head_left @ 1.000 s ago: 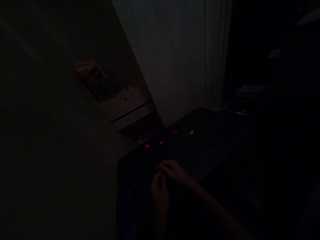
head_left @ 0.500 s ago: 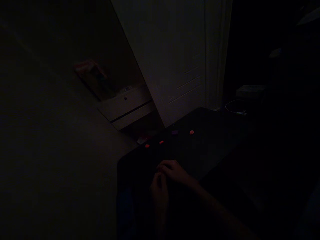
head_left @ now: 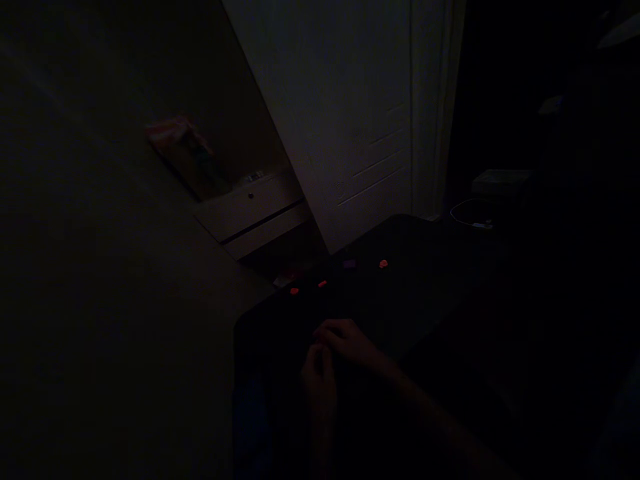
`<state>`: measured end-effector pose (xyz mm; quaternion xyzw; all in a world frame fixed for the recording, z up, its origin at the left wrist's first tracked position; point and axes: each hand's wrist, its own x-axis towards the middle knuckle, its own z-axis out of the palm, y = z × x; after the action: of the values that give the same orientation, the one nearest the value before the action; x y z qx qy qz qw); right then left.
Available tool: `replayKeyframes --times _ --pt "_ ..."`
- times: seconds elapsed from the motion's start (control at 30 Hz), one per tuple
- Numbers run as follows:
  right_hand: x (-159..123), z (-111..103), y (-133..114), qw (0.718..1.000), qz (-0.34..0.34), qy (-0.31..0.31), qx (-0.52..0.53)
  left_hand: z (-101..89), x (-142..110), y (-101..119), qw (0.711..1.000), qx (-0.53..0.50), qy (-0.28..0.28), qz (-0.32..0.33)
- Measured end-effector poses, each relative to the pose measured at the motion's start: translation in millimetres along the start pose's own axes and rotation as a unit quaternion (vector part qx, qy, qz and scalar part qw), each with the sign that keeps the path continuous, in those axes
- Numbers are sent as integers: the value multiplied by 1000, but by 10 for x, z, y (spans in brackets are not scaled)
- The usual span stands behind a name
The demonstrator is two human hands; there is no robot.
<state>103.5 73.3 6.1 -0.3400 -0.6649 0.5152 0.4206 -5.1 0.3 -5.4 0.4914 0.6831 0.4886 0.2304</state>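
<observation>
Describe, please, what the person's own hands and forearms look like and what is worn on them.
The left hand and right hand look ungloved. The right forearm shows no sleeve; the left forearm fades into the dark. It is too dim to make out jewellery or markings.

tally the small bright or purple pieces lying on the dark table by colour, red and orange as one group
Red or orange: 3 (leftmost piece, short bar, rightmost piece)
Purple: 1 (block)
Total: 4; too dark to tell whether the left hand or right hand holds another.
</observation>
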Motion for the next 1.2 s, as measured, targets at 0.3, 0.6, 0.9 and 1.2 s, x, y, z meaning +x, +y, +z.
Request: replayKeyframes --times 0.3,0.6,0.9,1.2 --pt "7 -5 -21 1000 0 -4 1 8 -1 -10 1000 1 3 -8" --pt "5 -8 -8 1000 -3 -8 0 6 -4 -8 1000 -1 2 2" --pt "4 -7 8 1000 10 -8 1 7 -9 1 1000 1 -2 -3" --pt "6 -11 10 1000 5 -7 5 4 -22 23 1000 9 0 -2"
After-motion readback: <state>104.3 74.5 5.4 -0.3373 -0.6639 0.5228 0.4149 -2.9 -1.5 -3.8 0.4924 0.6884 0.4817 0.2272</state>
